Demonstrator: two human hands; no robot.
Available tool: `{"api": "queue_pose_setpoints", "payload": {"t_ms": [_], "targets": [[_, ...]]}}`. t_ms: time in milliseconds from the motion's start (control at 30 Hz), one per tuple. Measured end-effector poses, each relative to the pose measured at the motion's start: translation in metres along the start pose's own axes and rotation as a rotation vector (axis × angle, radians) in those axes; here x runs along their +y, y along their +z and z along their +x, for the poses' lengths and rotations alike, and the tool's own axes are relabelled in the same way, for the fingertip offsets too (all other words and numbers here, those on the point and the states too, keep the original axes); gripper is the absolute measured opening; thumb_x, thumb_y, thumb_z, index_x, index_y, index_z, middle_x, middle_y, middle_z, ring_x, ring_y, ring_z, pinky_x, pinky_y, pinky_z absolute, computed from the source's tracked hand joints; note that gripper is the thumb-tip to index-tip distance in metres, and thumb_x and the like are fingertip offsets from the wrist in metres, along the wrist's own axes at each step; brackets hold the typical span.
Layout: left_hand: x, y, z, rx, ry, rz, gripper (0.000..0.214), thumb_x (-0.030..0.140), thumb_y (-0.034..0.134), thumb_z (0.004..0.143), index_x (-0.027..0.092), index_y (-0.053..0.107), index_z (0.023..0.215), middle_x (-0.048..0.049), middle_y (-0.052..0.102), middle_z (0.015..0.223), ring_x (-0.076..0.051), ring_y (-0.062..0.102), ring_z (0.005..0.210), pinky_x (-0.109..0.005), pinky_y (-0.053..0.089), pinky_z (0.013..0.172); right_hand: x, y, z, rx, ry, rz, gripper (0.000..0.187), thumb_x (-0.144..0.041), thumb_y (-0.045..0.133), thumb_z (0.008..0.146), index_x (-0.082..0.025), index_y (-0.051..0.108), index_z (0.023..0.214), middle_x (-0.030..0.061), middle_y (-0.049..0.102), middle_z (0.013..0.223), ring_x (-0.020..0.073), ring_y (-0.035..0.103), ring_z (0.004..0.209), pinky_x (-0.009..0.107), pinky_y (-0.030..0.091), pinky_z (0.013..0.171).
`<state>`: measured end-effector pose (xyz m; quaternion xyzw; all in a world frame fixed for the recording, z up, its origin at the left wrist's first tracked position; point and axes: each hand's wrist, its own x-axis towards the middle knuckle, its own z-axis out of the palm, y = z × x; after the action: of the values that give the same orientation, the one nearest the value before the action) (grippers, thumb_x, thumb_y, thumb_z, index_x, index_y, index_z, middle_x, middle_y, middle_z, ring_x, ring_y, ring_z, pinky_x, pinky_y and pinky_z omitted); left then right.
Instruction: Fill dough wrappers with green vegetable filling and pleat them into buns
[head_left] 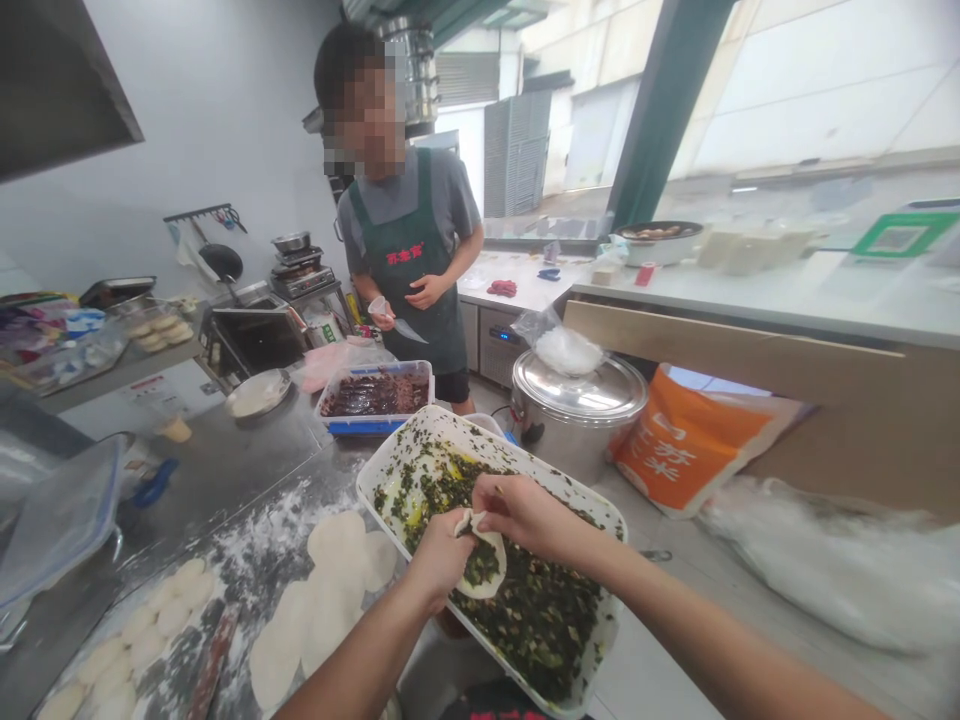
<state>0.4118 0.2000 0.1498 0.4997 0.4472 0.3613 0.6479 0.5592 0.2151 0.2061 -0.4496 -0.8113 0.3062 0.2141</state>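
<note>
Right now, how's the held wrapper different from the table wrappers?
The held wrapper has green filling on it; the table wrappers look plain. The left hand and right hand gather the held wrapper's edge; the table wrappers lie flat, overlapping. Both are pale dough.

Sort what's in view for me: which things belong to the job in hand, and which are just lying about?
In the job:
dough wrapper, pinched by left hand and right hand
tray of chopped greens beneath
flat dough rounds, likely
rolling pin, likely

Apparently just lying about:
lidded pot
orange bag
frying pan
red cloth
</note>
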Motion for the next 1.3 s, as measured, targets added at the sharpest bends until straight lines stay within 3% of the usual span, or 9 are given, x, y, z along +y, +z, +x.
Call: {"api": "queue_pose_setpoints", "payload": {"t_ms": [133,267,400,700,867,967,1067,1200,1300], "targets": [[0.003,-0.005,0.005,0.041,-0.021,0.024,0.021,0.006,0.05,0.056,0.015,0.061,0.072,0.0001,0.058,0.064,-0.013,0.048,0.063,-0.023,0.035,0.062,0.005,0.004,0.006,-0.003,0.027,0.02,0.012,-0.017,0.055,0.062,-0.017,0.057,0.074,-0.0015,0.056,0.064,0.0111,0.047,0.057,0.022,0.035,0.054],[0.017,-0.011,-0.002,-0.038,-0.21,-0.327,0.035,0.016,0.054,0.062,0.02,0.054,0.097,-0.0046,0.059,0.083,-0.017,0.053,0.071,-0.031,0.042,0.064,0.016,0.006,0.007,0.113,0.074,0.189,0.008,-0.024,0.052,0.068,-0.016,0.054,0.067,-0.0008,0.053,0.063,0.0115,0.047,0.057,0.023,0.037,0.053],[0.023,-0.012,-0.012,-0.055,-0.191,-0.511,0.044,0.014,0.054,0.063,0.023,0.049,0.105,-0.007,0.053,0.102,-0.02,0.052,0.089,-0.04,0.044,0.073,0.02,0.004,0.004,0.047,0.093,0.405,0.018,-0.032,0.047,0.073,-0.016,0.053,0.077,-0.0006,0.054,0.064,0.0122,0.049,0.058,0.023,0.039,0.052],[0.026,0.002,-0.013,0.07,-0.211,-0.384,0.042,0.02,0.056,0.065,0.027,0.047,0.105,-0.0047,0.054,0.098,-0.017,0.053,0.081,-0.034,0.047,0.067,0.009,-0.001,-0.002,0.098,-0.061,-0.065,0.016,-0.027,0.043,0.078,-0.018,0.056,0.074,0.0027,0.057,0.072,0.0138,0.051,0.068,0.024,0.037,0.063],[0.026,0.004,-0.009,-0.019,-0.176,-0.17,0.034,0.021,0.05,0.066,0.024,0.052,0.1,-0.0044,0.058,0.086,-0.017,0.055,0.069,-0.033,0.047,0.059,0.001,-0.003,-0.002,0.044,-0.089,-0.188,0.008,-0.021,0.045,0.075,-0.018,0.053,0.076,0.0027,0.057,0.071,0.0141,0.051,0.066,0.023,0.036,0.06],[0.024,0.002,-0.004,-0.05,-0.172,-0.055,0.034,0.019,0.049,0.066,0.024,0.053,0.099,-0.0049,0.059,0.084,-0.018,0.055,0.066,-0.035,0.046,0.056,0.002,-0.002,0.001,0.005,-0.003,-0.093,0.021,-0.017,0.052,0.068,-0.019,0.053,0.088,-0.0002,0.059,0.067,0.0133,0.051,0.06,0.022,0.035,0.055],[0.027,-0.004,-0.002,-0.054,-0.217,-0.036,0.034,0.019,0.05,0.065,0.022,0.052,0.099,-0.0063,0.058,0.085,-0.02,0.056,0.067,-0.038,0.046,0.057,0.004,-0.003,0.004,0.008,0.018,-0.028,0.012,-0.018,0.051,0.067,-0.019,0.057,0.078,-0.0012,0.059,0.064,0.0124,0.051,0.058,0.022,0.035,0.054],[0.036,-0.01,-0.006,-0.12,-0.152,-0.364,0.036,0.022,0.049,0.07,0.02,0.047,0.106,-0.008,0.054,0.101,-0.02,0.053,0.087,-0.037,0.044,0.075,0.008,-0.003,0.005,0.168,0.107,0.11,0.015,-0.029,0.047,0.073,-0.016,0.053,0.066,-0.0006,0.055,0.056,0.0125,0.049,0.052,0.023,0.036,0.05],[0.035,-0.008,-0.01,-0.104,-0.035,-0.493,0.045,0.013,0.052,0.067,0.021,0.043,0.11,-0.0068,0.049,0.109,-0.019,0.049,0.095,-0.036,0.041,0.082,0.011,0.0,0.006,0.119,0.177,0.354,0.018,-0.033,0.042,0.075,-0.017,0.047,0.07,-0.0008,0.054,0.056,0.0128,0.051,0.049,0.023,0.037,0.046]]}}
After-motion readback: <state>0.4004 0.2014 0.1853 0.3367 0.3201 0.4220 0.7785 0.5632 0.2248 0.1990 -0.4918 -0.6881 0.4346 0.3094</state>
